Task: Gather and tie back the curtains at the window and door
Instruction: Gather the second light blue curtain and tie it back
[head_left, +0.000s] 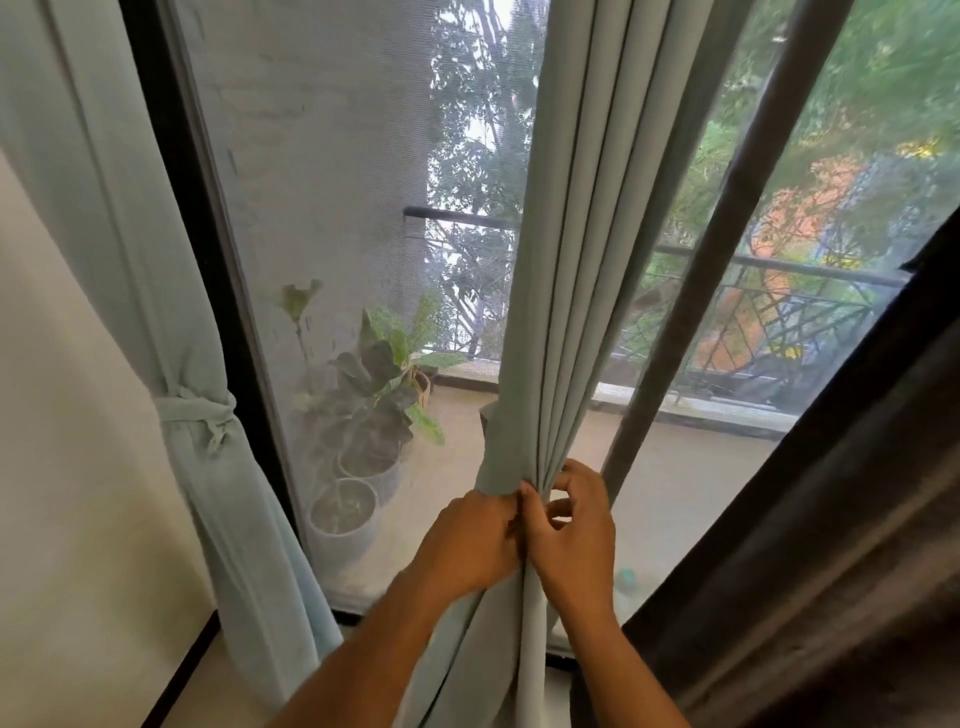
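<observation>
2 hands, left hand (470, 540) and right hand (569, 535), fingers clenched around 1 gathered curtain (566, 291); 1 tied curtain (156, 291) left.

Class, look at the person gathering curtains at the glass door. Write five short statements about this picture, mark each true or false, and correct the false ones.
1. Both hands, left hand and right hand, pinch the middle curtain. True.
2. The left curtain hangs loose. False: a tie is knotted around it.
3. Potted plants stand outside behind the mesh. True.
4. The middle curtain already has a tie around it. False: no tie shows on it.
5. A dark curtain hangs at the right. True.
</observation>
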